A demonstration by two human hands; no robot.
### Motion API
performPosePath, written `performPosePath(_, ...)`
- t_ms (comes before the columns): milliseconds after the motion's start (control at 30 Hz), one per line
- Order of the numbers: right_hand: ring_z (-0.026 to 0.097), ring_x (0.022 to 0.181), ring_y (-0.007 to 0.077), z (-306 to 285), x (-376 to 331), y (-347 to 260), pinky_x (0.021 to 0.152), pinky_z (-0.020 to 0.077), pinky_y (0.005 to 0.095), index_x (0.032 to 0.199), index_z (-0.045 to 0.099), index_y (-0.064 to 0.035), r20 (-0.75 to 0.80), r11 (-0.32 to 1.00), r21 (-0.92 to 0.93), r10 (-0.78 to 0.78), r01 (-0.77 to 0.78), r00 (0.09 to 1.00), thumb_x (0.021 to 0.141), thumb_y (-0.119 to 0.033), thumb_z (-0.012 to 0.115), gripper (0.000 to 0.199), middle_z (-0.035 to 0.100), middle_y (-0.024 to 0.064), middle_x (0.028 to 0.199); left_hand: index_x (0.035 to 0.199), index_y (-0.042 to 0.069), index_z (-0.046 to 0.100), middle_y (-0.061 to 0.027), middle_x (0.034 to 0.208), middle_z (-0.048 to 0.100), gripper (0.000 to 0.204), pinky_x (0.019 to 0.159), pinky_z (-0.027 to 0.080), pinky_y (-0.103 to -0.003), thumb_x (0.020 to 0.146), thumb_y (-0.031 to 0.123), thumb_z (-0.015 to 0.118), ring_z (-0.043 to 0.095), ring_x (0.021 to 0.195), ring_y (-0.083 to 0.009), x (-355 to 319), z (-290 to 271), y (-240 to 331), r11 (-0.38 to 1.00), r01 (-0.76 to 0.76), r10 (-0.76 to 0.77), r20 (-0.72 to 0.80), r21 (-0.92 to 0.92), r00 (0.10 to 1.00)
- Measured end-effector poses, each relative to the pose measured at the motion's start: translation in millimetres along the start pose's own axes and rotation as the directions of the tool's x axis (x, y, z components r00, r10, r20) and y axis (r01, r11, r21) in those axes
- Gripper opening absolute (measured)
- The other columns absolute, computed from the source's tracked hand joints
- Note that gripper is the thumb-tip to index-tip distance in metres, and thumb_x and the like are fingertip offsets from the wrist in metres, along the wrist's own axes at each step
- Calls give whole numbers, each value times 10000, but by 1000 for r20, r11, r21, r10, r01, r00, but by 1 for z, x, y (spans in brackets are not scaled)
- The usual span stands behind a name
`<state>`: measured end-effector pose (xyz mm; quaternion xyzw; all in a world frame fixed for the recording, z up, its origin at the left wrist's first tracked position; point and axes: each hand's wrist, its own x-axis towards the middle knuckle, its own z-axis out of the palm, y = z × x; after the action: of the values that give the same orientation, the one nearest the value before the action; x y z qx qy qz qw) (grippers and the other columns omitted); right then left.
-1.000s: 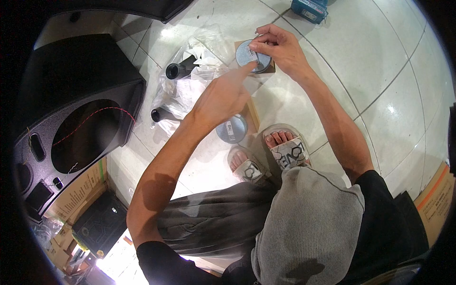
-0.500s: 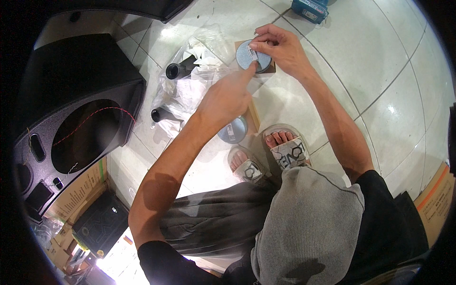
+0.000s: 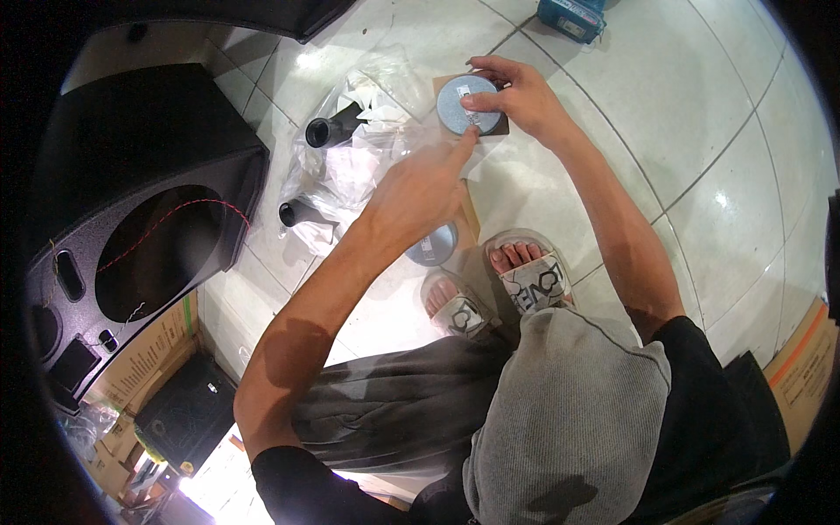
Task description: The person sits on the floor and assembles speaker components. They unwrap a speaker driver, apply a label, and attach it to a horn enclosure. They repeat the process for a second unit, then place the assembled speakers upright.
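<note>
A round blue-grey disc (image 3: 457,114) with a small white label, much like a speaker magnet, sits on a small brown cardboard piece (image 3: 440,83). My right hand (image 3: 527,98) holds it from the right, thumb across the label and fingers reaching past the far edge. From below, my left hand (image 3: 420,179) stretches its index finger to the disc's near edge; its other fingers are blurred and partly hidden. A second grey disc (image 3: 433,248) lies beyond my left forearm, partly covered by it, beside a strip of cardboard (image 3: 471,214).
Clear plastic and white paper (image 3: 350,171) with two black tubes (image 3: 322,132) lie left of my hands. A black speaker cabinet (image 3: 157,140) with a red wire stands farther left. A teal tool battery (image 3: 570,19) is at the top, and my sandalled feet (image 3: 534,276) are close below.
My right thumb has come down flat onto the disc's label, and the right fingers have lowered slightly. My left index finger has slid slightly down toward the disc's near edge.
</note>
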<state>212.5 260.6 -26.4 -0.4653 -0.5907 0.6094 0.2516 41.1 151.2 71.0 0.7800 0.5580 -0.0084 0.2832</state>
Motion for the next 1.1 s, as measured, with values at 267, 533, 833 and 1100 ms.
performPosePath(267, 686, 988, 300, 14, 14, -5, 893, 518, 360, 1124, 735, -40, -173, 998, -10, 66, -69, 983, 732, -382, 791, 524, 721, 194, 1080, 1447, 37, 450, -218, 954, 636, 637, 780, 527, -444, 821, 58, 568, 646, 856, -353, 2, 1, -4, 998, 14, -17, -50, -53, 999)
performPosePath(533, 706, 886, 303, 9, 11, -7, 840, 531, 381, 1019, 774, -60, -71, 978, -196, -88, 72, 994, 796, -477, 718, 476, 739, 183, 942, 1465, 50, 431, -207, 934, 630, 650, 766, 516, -456, 825, 65, 545, 637, 829, -352, -2, 2, -4, 997, 12, -15, -29, -80, 999)
performPosePath(833, 673, 928, 232, 4, 8, -10, 839, 514, 333, 1224, 671, -26, 18, 967, -245, -65, 68, 998, 829, -423, 745, 565, 719, 154, 1071, 1476, 73, 428, -196, 911, 619, 656, 768, 518, -439, 829, 75, 534, 629, 809, -339, -3, -1, -7, 998, 14, -15, -7, -65, 1000)
performPosePath(1100, 650, 934, 252, 0, 2, 1, 833, 508, 355, 1266, 634, -28, 86, 960, -183, -200, 213, 976, 897, -409, 685, 533, 702, 158, 1099, 1424, 70, 505, -199, 912, 620, 606, 771, 517, -416, 820, 75, 549, 625, 800, -334, -2, -1, -3, 999, -23, 21, -46, -43, 999)
